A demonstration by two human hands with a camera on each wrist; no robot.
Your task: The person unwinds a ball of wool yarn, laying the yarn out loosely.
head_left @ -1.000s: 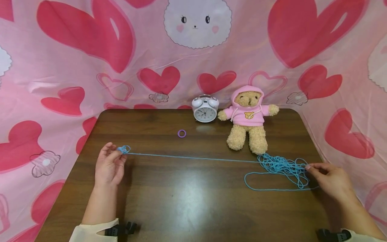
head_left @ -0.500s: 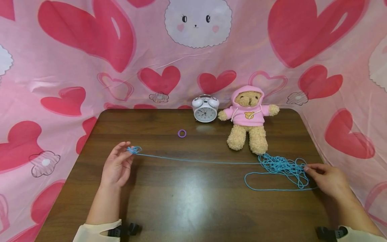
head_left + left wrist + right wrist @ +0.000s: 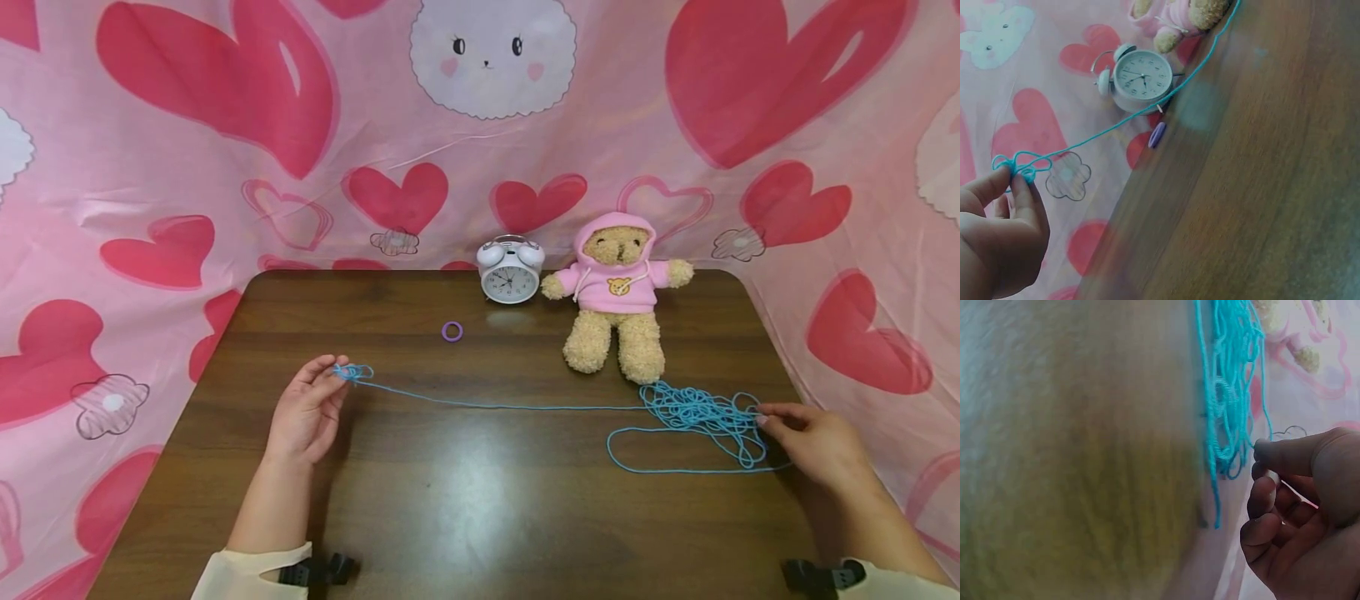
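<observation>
My left hand (image 3: 309, 412) pinches a small looped bundle of blue cord (image 3: 1024, 167) between thumb and fingertips, held above the left part of the table. From that bundle a single strand (image 3: 480, 406) runs right across the table, sagging a little, to a loose tangled pile of the same cord (image 3: 697, 412). At the pile's right edge my right hand (image 3: 821, 446) pinches a loop of the cord between thumb and index finger. In the right wrist view the pile (image 3: 1232, 387) lies beside those fingertips, and one loose cord end points down.
A teddy bear (image 3: 617, 292) in a pink hoodie sits behind the pile, its foot close to the cord. Left of it stands a white twin-bell alarm clock (image 3: 510, 271). A purple ring (image 3: 452, 332) lies on the brown wooden table (image 3: 405, 517). Pink heart-patterned cloth (image 3: 465, 150) surrounds the table.
My left hand has moved right with its bundle, and the strand has gone from taut to slack. My right hand and the pile have hardly moved.
</observation>
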